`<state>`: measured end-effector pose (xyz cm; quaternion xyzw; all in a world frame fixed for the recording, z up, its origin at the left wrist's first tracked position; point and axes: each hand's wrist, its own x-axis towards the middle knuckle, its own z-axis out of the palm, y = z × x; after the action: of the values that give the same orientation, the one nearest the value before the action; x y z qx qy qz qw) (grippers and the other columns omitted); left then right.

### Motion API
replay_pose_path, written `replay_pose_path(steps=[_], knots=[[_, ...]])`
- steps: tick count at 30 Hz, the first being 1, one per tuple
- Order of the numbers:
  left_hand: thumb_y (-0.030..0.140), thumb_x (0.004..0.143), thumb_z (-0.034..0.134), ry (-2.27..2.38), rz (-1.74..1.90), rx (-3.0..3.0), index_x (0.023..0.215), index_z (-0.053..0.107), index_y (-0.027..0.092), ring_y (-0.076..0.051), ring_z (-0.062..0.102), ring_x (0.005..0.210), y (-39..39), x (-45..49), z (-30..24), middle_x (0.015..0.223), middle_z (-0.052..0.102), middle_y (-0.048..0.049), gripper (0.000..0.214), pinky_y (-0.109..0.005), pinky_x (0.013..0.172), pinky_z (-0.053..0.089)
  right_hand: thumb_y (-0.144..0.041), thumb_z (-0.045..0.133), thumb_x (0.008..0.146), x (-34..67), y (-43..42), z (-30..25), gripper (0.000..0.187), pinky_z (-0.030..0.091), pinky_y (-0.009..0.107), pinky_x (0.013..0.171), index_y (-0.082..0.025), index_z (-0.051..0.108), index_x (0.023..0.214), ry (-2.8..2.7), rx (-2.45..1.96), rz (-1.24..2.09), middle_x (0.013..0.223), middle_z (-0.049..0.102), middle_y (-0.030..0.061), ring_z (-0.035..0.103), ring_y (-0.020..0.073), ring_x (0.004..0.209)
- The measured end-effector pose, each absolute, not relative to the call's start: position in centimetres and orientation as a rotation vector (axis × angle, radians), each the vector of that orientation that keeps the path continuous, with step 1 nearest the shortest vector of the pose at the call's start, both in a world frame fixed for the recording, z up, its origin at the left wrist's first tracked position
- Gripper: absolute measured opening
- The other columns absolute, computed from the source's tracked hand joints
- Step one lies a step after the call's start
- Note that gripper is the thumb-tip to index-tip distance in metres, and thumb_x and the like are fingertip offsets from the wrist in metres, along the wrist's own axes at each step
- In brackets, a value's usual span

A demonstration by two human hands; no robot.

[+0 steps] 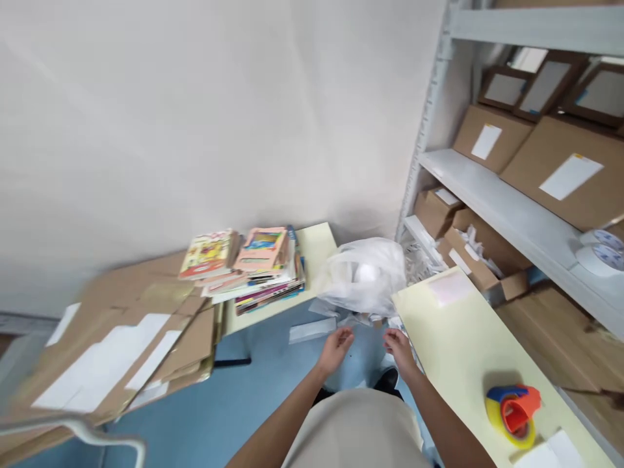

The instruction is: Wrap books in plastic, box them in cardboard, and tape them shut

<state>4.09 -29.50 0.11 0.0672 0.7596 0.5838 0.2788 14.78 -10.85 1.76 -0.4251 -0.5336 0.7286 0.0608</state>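
My left hand and my right hand hover in front of my body, a short gap between them. Both have loosely bent fingers, somewhat apart, and I see nothing in either. Just beyond them a translucent white plastic bag, puffed up, hangs between the two tables. My right hand is close to the left edge of the cream table on the right. Near my left hand, a white strip lies low down, over the blue floor.
Stacked books stand on another cream table. Flattened cardboard lies at left. A tape dispenser with yellow tape rests on the right table. Grey shelving at right holds cardboard boxes and tape rolls.
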Motion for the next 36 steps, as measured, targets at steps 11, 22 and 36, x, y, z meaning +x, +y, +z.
replay_pose_path(steps=[11, 22, 36], knots=[[0.056, 0.063, 0.072, 2.135, 1.857, -0.177, 0.094, 0.071, 0.016, -0.027, 0.069, 0.090, -49.5, 2.1, -0.2, 0.100, 0.075, -0.0117, 0.050, -0.040, 0.084, 0.054, -0.044, 0.076, 0.055, 6.9, -29.4, 2.5, 0.035, 0.044, 0.029, 0.060, -0.022, 0.069, 0.081, -2.024, -0.878, 2.393, 0.075, 0.066, 0.0011, 0.062, 0.0183, 0.064], [0.049, 0.062, 0.073, 2.195, 2.065, -0.779, 0.083, 0.069, 0.017, -0.026, 0.069, 0.085, -61.1, 3.0, -3.3, 0.089, 0.074, -0.0095, 0.039, -0.042, 0.087, 0.053, -0.042, 0.081, 0.053, 0.6, -41.7, 2.6, 0.034, 0.043, 0.027, 0.057, -0.021, 0.069, 0.078, -2.503, -0.559, 2.517, 0.069, 0.067, 0.0000, 0.061, 0.0165, 0.061], [0.038, 0.074, 0.071, 2.090, 1.655, -1.861, 0.126, 0.050, 0.014, -0.033, 0.057, 0.124, -73.3, -1.9, -4.2, 0.139, 0.053, -0.0232, 0.061, -0.041, 0.096, 0.049, -0.027, 0.079, 0.052, -14.2, -53.8, -1.6, 0.050, 0.050, 0.038, 0.094, -0.022, 0.063, 0.099, -2.279, -0.645, 2.723, 0.119, 0.067, 0.0113, 0.061, 0.0278, 0.116]])
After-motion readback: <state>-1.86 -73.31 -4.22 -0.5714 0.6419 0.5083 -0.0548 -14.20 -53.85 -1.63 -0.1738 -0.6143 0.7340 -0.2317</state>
